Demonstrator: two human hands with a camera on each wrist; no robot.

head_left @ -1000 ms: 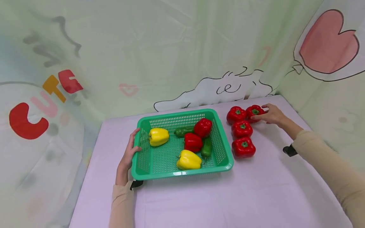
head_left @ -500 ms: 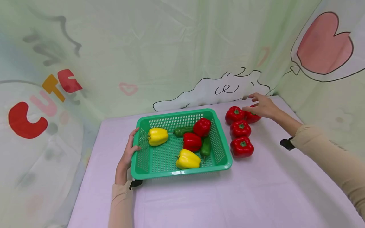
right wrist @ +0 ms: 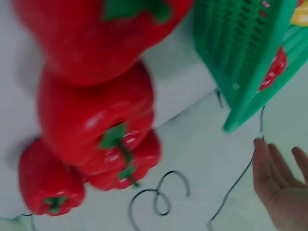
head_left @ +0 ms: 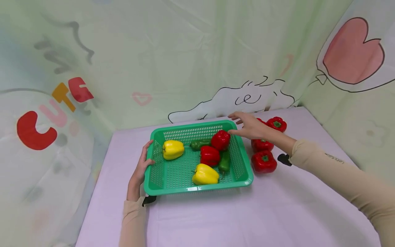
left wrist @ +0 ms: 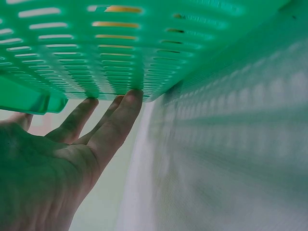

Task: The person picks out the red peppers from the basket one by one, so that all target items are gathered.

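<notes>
Best done by steadying the green basket [head_left: 197,188] with left hand [head_left: 140,168] clasped on its edge, then lowering empty, spread-fingered right hand [head_left: 250,127] squarely over its rear red pepper [head_left: 220,140].

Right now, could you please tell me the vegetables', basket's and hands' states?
Green basket: partly filled.
Two yellow peppers: lying inside it.
Two green peppers: inside, partly covered.
Two red peppers: inside.
Four red peppers: outside, stems up.
Left grip: holding basket rim.
Right grip: spread, empty.
</notes>
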